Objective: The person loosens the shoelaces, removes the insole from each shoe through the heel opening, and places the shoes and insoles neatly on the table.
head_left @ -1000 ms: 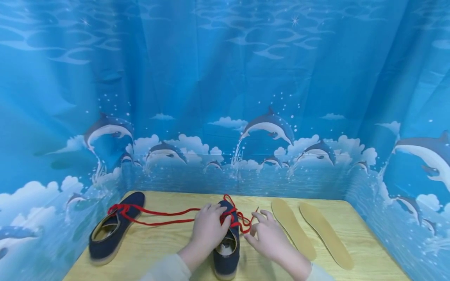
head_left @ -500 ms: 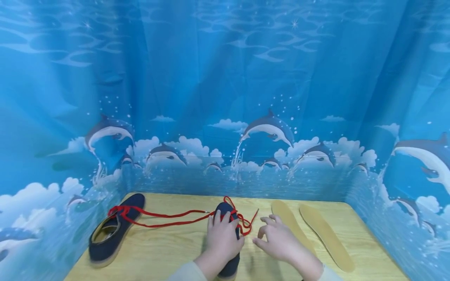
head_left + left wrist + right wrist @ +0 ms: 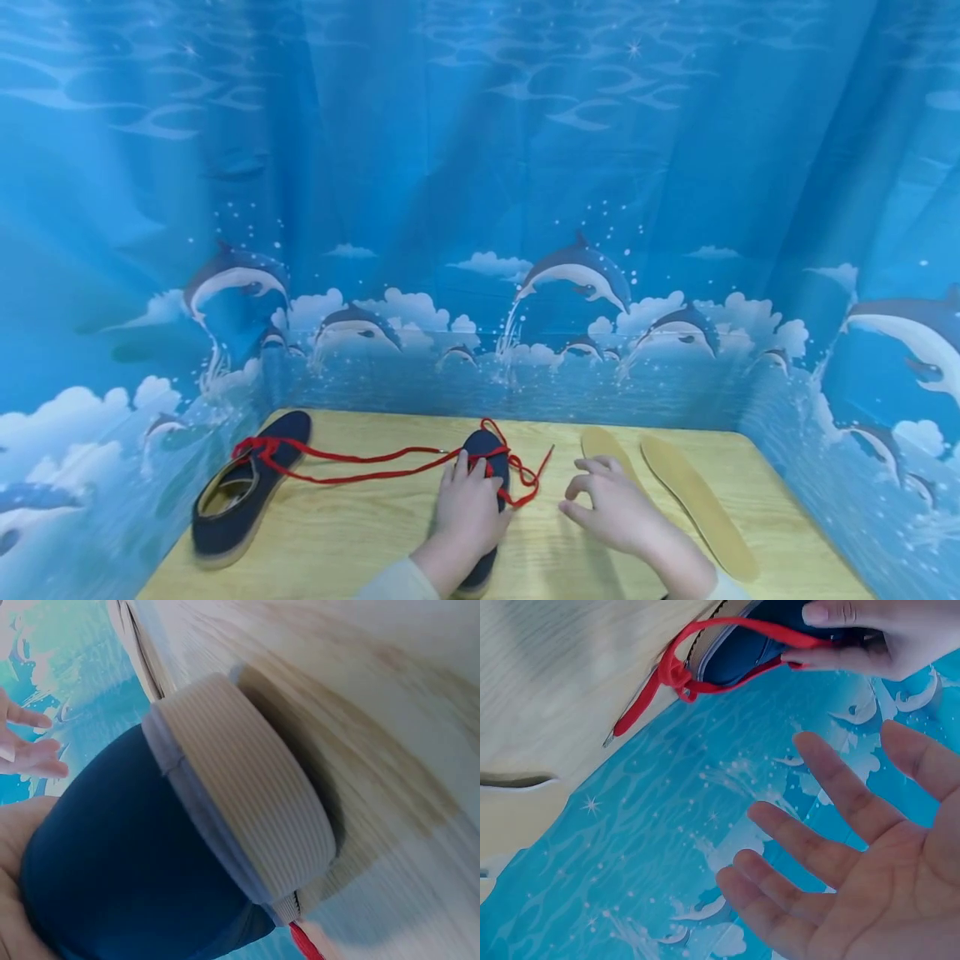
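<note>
My left hand (image 3: 468,512) lies over a navy lace-up shoe (image 3: 483,440) and grips its upper, thumb toward the right side. Its palm covers the shoe's opening in the head view. In the left wrist view the heel (image 3: 127,855) shows above a ribbed tan sole. A red shoelace (image 3: 673,673) crosses near the toe, knotted, with a loose looped end to the right. My right hand (image 3: 618,504) hovers right of the shoe, fingers spread and slightly bent, holding nothing. The right wrist view shows its bare palm (image 3: 892,885).
A second navy shoe (image 3: 288,427) lies at the table's left, its red laces (image 3: 360,458) stretching toward the first shoe. Two tan insoles, one far right (image 3: 697,508) and one partly behind my right hand (image 3: 600,440), lie on the wooden table (image 3: 360,533). A blue dolphin curtain (image 3: 480,167) surrounds it.
My left hand has moved from the laces back over the shoe's opening and grips there. My right hand has drawn away from the lace to the right. The shoe's heel has shifted slightly left.
</note>
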The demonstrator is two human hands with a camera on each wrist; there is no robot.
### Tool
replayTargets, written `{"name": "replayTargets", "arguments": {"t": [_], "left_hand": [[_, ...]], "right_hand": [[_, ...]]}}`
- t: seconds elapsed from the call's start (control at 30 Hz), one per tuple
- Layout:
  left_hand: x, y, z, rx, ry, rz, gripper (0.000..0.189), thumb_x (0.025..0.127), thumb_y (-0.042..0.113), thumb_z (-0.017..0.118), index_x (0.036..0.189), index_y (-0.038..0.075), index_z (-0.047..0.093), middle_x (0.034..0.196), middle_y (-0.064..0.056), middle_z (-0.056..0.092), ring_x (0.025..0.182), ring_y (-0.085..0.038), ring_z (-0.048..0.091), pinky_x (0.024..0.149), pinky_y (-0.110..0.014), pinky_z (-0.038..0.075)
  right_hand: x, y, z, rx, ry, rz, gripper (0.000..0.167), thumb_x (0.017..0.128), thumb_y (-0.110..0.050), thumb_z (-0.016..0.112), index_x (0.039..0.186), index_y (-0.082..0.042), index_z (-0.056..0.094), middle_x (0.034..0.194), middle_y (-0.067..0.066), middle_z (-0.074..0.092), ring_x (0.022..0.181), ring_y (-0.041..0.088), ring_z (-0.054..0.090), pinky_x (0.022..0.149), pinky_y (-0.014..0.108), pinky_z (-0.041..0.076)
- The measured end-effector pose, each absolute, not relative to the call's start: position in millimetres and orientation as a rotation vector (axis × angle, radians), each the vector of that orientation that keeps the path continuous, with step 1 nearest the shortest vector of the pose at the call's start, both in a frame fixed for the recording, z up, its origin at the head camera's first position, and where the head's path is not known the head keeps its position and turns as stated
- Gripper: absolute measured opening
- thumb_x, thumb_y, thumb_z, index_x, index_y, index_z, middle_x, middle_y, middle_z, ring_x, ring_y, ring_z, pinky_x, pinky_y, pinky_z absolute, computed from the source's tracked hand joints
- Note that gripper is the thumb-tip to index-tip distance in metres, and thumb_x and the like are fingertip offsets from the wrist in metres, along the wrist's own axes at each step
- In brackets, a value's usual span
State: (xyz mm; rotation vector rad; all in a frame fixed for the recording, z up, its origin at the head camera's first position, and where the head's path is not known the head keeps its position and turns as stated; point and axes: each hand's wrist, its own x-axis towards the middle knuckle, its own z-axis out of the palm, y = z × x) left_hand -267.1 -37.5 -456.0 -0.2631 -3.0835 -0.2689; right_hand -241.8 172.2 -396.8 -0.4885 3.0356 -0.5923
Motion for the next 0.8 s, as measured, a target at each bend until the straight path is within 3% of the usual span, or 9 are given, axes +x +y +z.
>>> {"name": "replayTargets", "arguments": {"t": [0.23, 0.8], "left_hand": [[-266.1, -46.7, -457.6, -0.255, -3.050, -0.277, 0.043, 0.083, 0.044, 0.078, 0.122, 0.024, 0.074, 0.142, -0.009, 0.057, 0.144, -0.040, 0.033, 0.116, -0.052, 0.032], [-267.2, -96.1, -461.0, -0.247, -3.030, -0.347, 0.045, 0.084, 0.040, 0.079, 0.124, 0.020, 0.073, 0.145, -0.010, 0.055, 0.145, -0.042, 0.031, 0.115, -0.059, 0.030]], "right_hand": [[-243.4, 187.7, -397.9, -0.486, 3.047, -0.603, 0.015, 0.090, -0.039, 0.073, 0.086, -0.025, 0.071, 0.141, 0.021, 0.054, 0.133, 0.048, 0.040, 0.103, 0.071, 0.037], [-243.4, 206.8, -398.3, -0.431, 3.035, -0.638, 0.018, 0.091, -0.044, 0.071, 0.089, -0.026, 0.071, 0.143, 0.020, 0.053, 0.134, 0.046, 0.040, 0.100, 0.071, 0.039]]}}
